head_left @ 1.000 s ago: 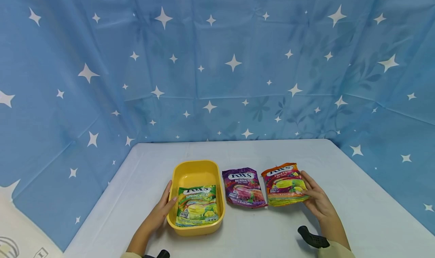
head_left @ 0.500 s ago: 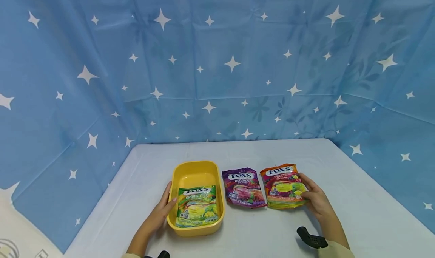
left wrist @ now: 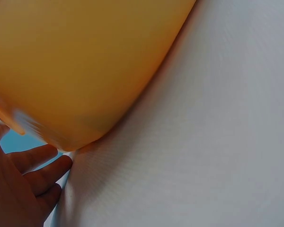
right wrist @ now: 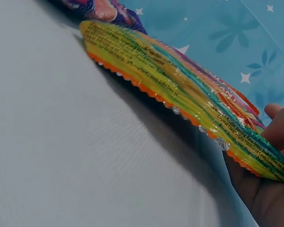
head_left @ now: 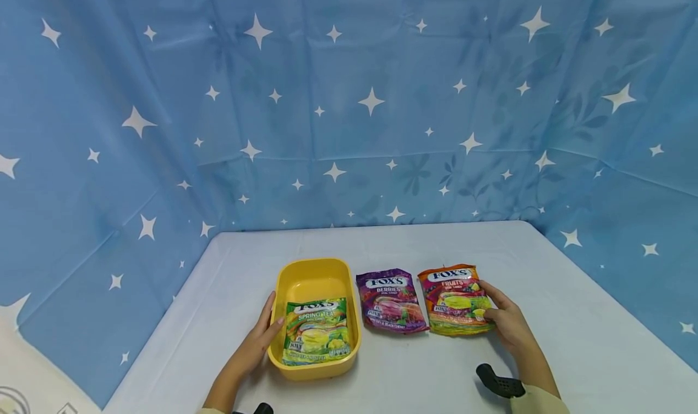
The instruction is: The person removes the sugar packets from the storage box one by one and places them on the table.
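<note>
My left hand (head_left: 256, 341) holds the left side of a yellow plastic tub (head_left: 309, 371), its thumb over the rim and its other fingers along the outer wall. In the left wrist view, the fingers lie against the tub's outer wall (left wrist: 85, 71). A green Spring Tea candy bag (head_left: 316, 332) lies inside the tub. My right hand (head_left: 509, 320) pinches the right edge of an orange and red Fruits candy bag (head_left: 455, 299). In the right wrist view, this bag's near edge (right wrist: 180, 94) stands off the table, with a shadow under it.
A purple Berries candy bag (head_left: 391, 299) lies between the tub and the Fruits bag. All stand on a white-covered table (head_left: 414, 377). Behind hangs a blue curtain with white stars (head_left: 349, 129). A black wrist strap piece (head_left: 498, 382) shows by the right sleeve.
The Fruits bag has shifted slightly down and left and turned a little straighter, with my right hand moving along with it. My left hand, the tub and the Berries bag stay in place.
</note>
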A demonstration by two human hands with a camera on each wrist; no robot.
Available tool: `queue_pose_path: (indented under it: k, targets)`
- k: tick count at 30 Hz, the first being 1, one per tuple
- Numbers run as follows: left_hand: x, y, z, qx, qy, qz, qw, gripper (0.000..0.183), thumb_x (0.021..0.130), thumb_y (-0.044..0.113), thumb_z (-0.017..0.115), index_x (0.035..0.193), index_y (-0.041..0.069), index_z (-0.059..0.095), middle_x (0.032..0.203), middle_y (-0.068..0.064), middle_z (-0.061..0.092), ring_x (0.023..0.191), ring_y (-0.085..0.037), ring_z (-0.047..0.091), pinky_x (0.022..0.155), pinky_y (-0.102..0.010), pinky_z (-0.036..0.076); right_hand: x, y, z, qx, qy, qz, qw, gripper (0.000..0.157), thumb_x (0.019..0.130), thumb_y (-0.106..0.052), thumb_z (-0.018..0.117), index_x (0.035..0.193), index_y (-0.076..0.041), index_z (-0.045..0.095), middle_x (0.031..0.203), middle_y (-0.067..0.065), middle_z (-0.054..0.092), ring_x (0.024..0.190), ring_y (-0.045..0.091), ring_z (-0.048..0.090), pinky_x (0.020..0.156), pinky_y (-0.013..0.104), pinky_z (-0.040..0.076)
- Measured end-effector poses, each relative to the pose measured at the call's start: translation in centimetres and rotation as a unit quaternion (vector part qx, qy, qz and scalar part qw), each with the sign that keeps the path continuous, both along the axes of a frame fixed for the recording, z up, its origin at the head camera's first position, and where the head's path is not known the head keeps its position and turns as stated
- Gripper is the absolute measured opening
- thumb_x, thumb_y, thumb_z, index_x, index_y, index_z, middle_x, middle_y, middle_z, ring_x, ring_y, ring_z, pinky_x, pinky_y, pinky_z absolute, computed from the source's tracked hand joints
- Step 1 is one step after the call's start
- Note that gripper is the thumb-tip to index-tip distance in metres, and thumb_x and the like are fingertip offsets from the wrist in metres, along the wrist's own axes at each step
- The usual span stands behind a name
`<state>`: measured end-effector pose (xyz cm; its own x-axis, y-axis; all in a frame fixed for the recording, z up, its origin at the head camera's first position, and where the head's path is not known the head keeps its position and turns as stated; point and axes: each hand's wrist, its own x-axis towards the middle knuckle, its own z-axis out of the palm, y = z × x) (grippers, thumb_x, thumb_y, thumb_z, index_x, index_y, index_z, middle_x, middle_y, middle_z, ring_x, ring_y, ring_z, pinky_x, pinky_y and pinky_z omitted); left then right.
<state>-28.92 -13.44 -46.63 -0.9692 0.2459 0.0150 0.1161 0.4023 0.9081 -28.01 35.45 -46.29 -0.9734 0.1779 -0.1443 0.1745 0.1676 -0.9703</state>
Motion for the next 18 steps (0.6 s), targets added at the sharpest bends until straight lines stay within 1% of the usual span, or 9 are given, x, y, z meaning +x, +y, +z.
queue_pose_path:
  k: [1,2,4,5,7,10,13,18]
  targets:
    - [0.00,-0.01,-0.02,-0.001,0.003,0.001,1.0000,0.068,0.101,0.033,0.038,0.154,0.014,0.001,0.160,-0.018,-0.002,0.146,-0.041,0.000,0.115,-0.062,0.006,-0.02,-0.02,0.06,0.008,-0.001,-0.001,1.000,0.071,0.087,0.006,0.037,0.152,-0.010,0.014,0.160,0.012,-0.007,0.147,0.040,0.001,0.104,0.029,0.041]
    - [-0.01,-0.01,-0.04,-0.002,0.005,0.001,1.0000,0.068,0.101,0.033,0.038,0.154,0.015,0.001,0.160,-0.018,-0.001,0.146,-0.041,0.001,0.114,-0.062,0.006,-0.04,-0.04,0.09,0.018,-0.003,-0.001,1.000,0.070,0.087,0.006,0.037,0.152,-0.009,0.015,0.160,0.013,-0.007,0.147,0.041,0.000,0.111,0.039,0.036]
    - [0.00,-0.01,-0.03,-0.007,0.007,0.004,0.9999,0.067,0.101,0.033,0.038,0.154,0.015,0.001,0.160,-0.017,0.000,0.146,-0.041,0.002,0.114,-0.062,0.008,-0.07,-0.07,0.19,0.035,-0.006,-0.003,0.999,0.070,0.087,0.006,0.038,0.152,-0.009,0.016,0.159,0.016,-0.006,0.146,0.043,-0.003,0.116,0.055,0.020]
    - [0.01,0.01,-0.01,-0.008,0.008,0.005,0.9999,0.067,0.101,0.033,0.038,0.154,0.015,0.001,0.160,-0.017,0.000,0.146,-0.041,0.002,0.114,-0.062,0.008,-0.09,-0.07,0.23,0.040,-0.007,-0.003,0.999,0.070,0.087,0.006,0.038,0.152,-0.008,0.016,0.159,0.016,-0.006,0.146,0.043,-0.005,0.117,0.059,0.014]
    - [0.06,0.03,0.05,-0.012,0.007,0.008,0.9999,0.067,0.100,0.034,0.038,0.154,0.015,0.002,0.160,-0.017,0.000,0.146,-0.041,0.003,0.114,-0.063,0.009,-0.14,-0.07,0.28,0.052,-0.010,-0.004,0.999,0.070,0.086,0.006,0.039,0.152,-0.008,0.017,0.159,0.018,-0.006,0.145,0.044,-0.006,0.116,0.062,0.010]
    - [0.07,0.09,0.13,-0.014,0.004,0.009,0.9999,0.067,0.100,0.035,0.037,0.154,0.016,0.002,0.160,-0.017,0.000,0.146,-0.041,0.003,0.114,-0.063,0.009,-0.20,-0.01,0.30,0.063,-0.013,-0.004,0.998,0.070,0.087,0.006,0.039,0.151,-0.008,0.017,0.159,0.019,-0.005,0.145,0.045,-0.006,0.115,0.063,0.009]
    - [0.03,0.15,0.12,-0.013,0.004,0.008,0.9999,0.067,0.100,0.035,0.037,0.154,0.016,0.002,0.160,-0.016,0.000,0.146,-0.041,0.004,0.114,-0.063,0.009,-0.18,0.04,0.26,0.070,-0.016,-0.006,0.997,0.070,0.087,0.005,0.039,0.151,-0.008,0.017,0.159,0.019,-0.005,0.145,0.045,-0.005,0.115,0.063,0.010]
    - [-0.03,0.09,-0.06,-0.011,0.008,0.007,0.9999,0.067,0.100,0.034,0.038,0.154,0.015,0.001,0.160,-0.017,0.001,0.146,-0.041,0.005,0.114,-0.063,0.010,-0.18,-0.04,0.16,0.078,-0.022,-0.005,0.997,0.069,0.087,0.004,0.040,0.151,-0.008,0.017,0.158,0.020,-0.005,0.144,0.048,0.003,0.115,0.061,0.016]
